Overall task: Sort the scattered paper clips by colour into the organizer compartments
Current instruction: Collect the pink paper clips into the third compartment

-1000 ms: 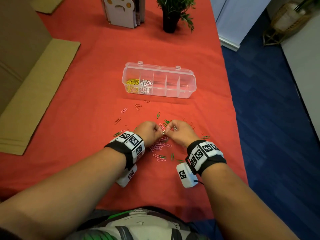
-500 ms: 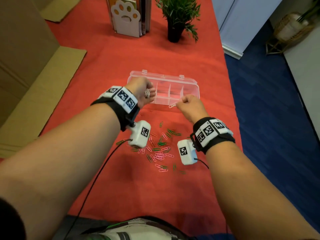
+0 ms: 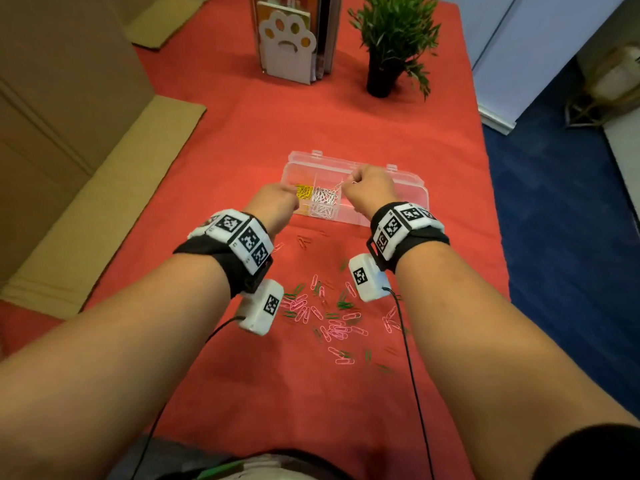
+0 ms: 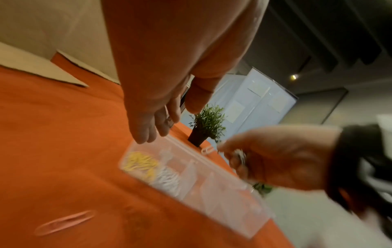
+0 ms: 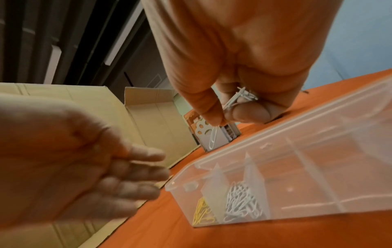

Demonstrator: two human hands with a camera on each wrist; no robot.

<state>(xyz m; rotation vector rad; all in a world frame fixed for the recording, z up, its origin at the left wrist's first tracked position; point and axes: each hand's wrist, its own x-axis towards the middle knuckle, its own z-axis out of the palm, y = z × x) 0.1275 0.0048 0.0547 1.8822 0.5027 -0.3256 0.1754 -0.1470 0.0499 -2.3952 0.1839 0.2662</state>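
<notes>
The left hand [image 3: 277, 202], which carried white clips a moment ago, now hovers empty, fingers straight, beside the clear plastic compartment organizer [image 3: 408, 178]; its load is delivered. The right hand [image 3: 369, 190] has arrived above, pinching a white wire paper clip [image 5: 214, 136], more bunched inside

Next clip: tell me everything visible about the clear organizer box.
The organizer is a long, clear plastic box, lid open, lying flat on the red cloth. Thin dividers split it into compartments. The leftmost one holds yellow clips, the next white clips; the rest look empty, though the right hand hides part of them. The right hand hovers over it, pinching a white clip with more in its grip. The left hand, fingers straight, is at its left end; contact is unclear.
</notes>
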